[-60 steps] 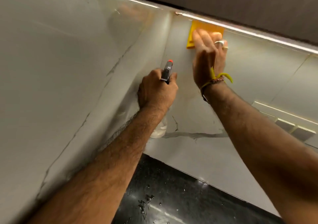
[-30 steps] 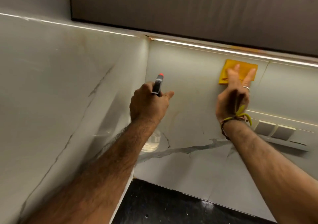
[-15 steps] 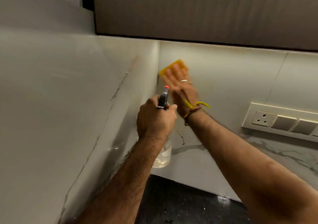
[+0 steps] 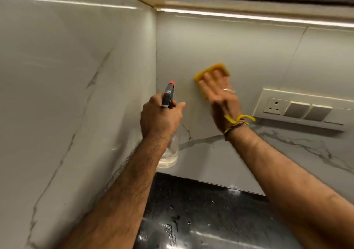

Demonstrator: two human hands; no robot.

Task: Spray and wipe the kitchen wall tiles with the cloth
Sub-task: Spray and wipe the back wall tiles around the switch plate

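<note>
Our right hand [image 4: 220, 93] slid the yellow cloth [image 4: 211, 72] rightward, fingers flat pressing it; our left hand [image 4: 161, 118] grips the spray bottle [image 4: 168, 95], ready.

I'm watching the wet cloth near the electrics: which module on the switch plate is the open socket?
The leftmost module, the socket, nearest the yellow cloth; it shows pin holes, while the modules right of it are blank grey rockers.

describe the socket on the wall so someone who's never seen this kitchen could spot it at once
Start at the lit corner where the two pale marble-veined wall tiles meet and follow the back wall rightwards, past the right hand pressing the folded yellow cloth. There sits a long cream switch plate. The three-hole white socket is its leftmost module; its neighbours are blank grey rocker switches.
</note>
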